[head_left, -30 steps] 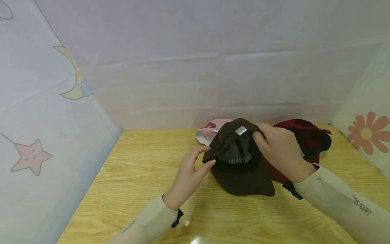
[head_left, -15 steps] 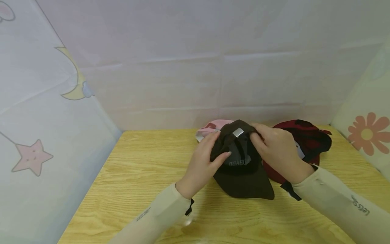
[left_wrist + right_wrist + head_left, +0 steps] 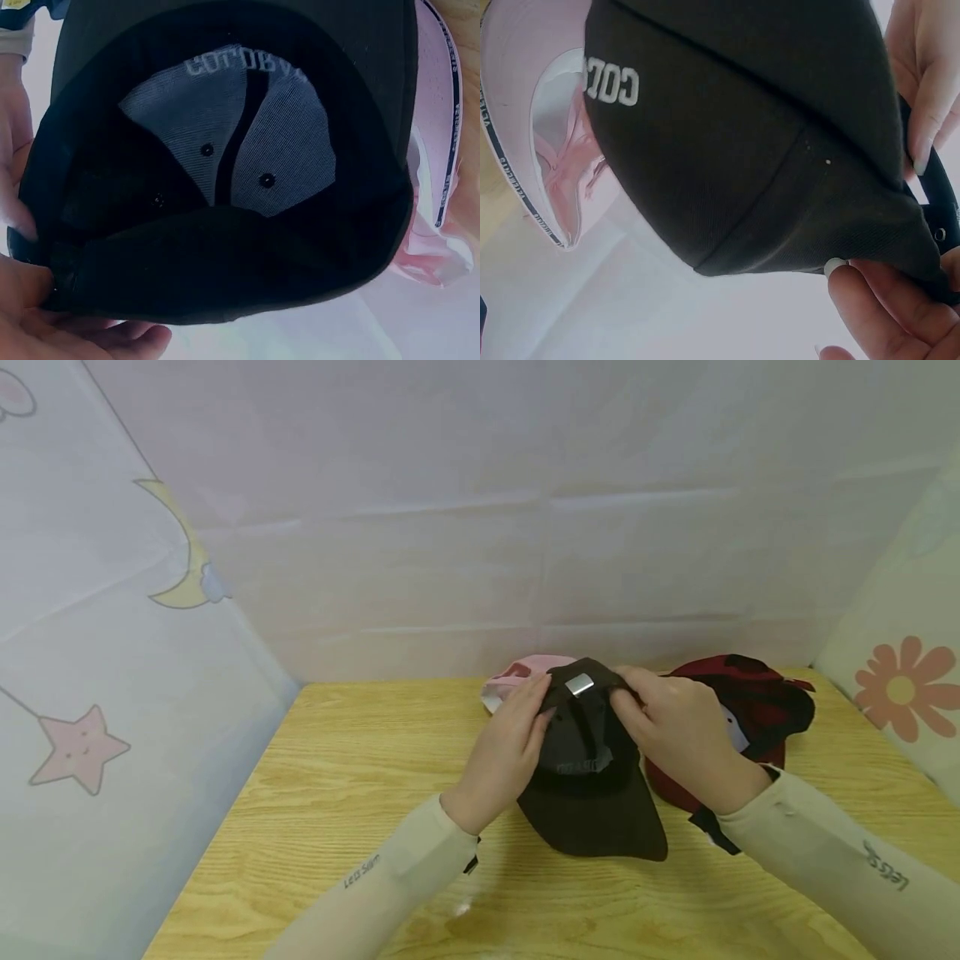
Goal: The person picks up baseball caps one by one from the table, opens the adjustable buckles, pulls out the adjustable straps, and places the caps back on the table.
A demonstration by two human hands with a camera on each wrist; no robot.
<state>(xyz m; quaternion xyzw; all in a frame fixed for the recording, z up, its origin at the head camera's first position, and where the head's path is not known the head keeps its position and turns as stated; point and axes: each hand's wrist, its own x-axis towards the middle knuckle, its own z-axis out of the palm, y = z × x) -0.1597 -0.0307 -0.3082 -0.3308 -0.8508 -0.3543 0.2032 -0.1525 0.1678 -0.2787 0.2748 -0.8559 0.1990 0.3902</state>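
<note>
A dark brown baseball cap is tipped up with its brim toward me, its inside facing me. Both hands have it by the back edge. My left hand grips the left part of that edge, thumb inside. On the other side of the silver strap buckle, my right hand pinches the edge between thumb and fingers. Grey lining and the back of some stitched lettering show in the left wrist view. White raised letters are on the outside of the crown in the right wrist view.
A pink cap lies behind the brown one, partly hidden by it. To the right sits a dark red and black cap, overlapped by my right hand. All are on a wooden table, with printed cloth walls behind and beside.
My left hand has moved up and right along the cap, from its left corner to near the buckle. The brim has dropped slightly toward me. My right hand keeps its grip.
</note>
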